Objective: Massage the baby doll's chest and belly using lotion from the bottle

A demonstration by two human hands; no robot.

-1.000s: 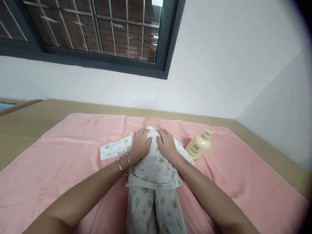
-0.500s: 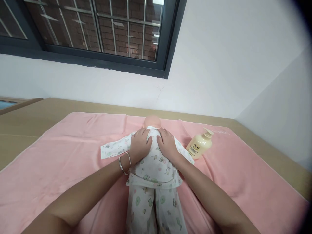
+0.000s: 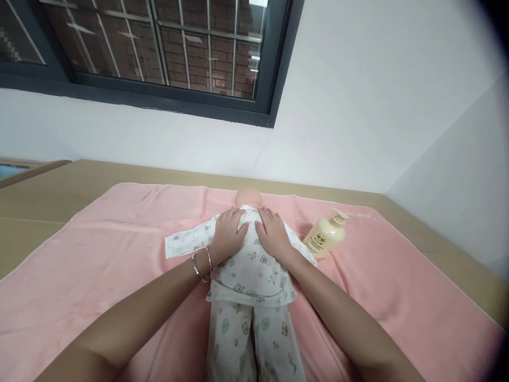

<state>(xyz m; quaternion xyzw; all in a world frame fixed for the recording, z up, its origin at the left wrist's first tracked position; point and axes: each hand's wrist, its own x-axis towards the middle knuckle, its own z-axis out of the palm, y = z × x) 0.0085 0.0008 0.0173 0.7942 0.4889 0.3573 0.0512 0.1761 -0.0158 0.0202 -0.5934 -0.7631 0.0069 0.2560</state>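
A baby doll (image 3: pixel 252 276) in white pyjamas with small green and brown prints lies on a pink towel (image 3: pixel 131 228), its bald head at the far end. No face shows on it, and the shirt's back seems to be uppermost. On the upper left of its torso rests my left hand (image 3: pixel 228 236), open and flat, a silver bangle at the wrist. My right hand (image 3: pixel 274 236) lies open on the upper right, mirroring it, fingertips near the shoulder. Both thumbs point inward with a strip of shirt between them. The doll's left-side sleeve stretches out flat; the right one is partly behind my forearm.
A pale yellow pump bottle (image 3: pixel 326 236) leans on the towel by the right sleeve. Under the towel is a tan surface (image 3: pixel 51 196) that meets a white wall (image 3: pixel 338 106). Above is a dark-framed window (image 3: pixel 274 69) with bars. A wooden edge (image 3: pixel 47 168) shows at far left.
Almost nothing differs. Both hands stay on the doll's torso, with only a very slight shift of the left wrist and its bangle. The bottle has not moved.
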